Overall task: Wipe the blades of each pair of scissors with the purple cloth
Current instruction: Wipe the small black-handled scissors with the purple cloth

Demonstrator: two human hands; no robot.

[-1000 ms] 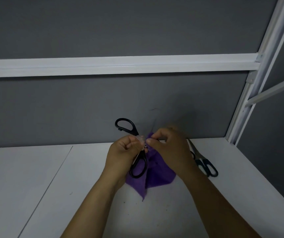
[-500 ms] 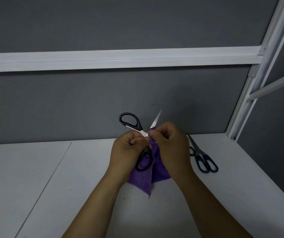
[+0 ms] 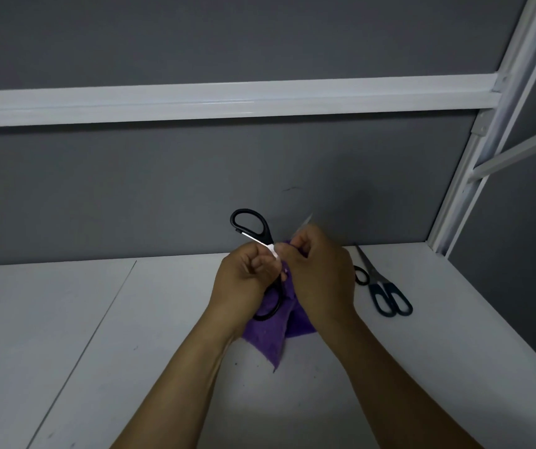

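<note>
A pair of black-handled scissors [image 3: 250, 222] is held spread open above the white table, one handle loop up at the back, the other low beside my wrist. My left hand [image 3: 244, 280] grips it near the pivot. My right hand [image 3: 320, 275] pinches the purple cloth [image 3: 274, 335] around one blade, whose tip pokes out above the fingers. The cloth hangs down between both hands. A second pair of scissors [image 3: 386, 294] with dark blue-black handles lies shut on the table to the right of my right hand.
The white table [image 3: 130, 351] meets a grey back wall [image 3: 163, 196]. A white horizontal rail [image 3: 228, 98] crosses the wall above. A white upright post [image 3: 474, 163] stands at the right rear corner. The table's right edge falls away at the lower right.
Both hands and the open scissors have risen slightly and shifted. My right hand with the cloth has slid up along the blade, so less of the tip shows than half a second ago.
</note>
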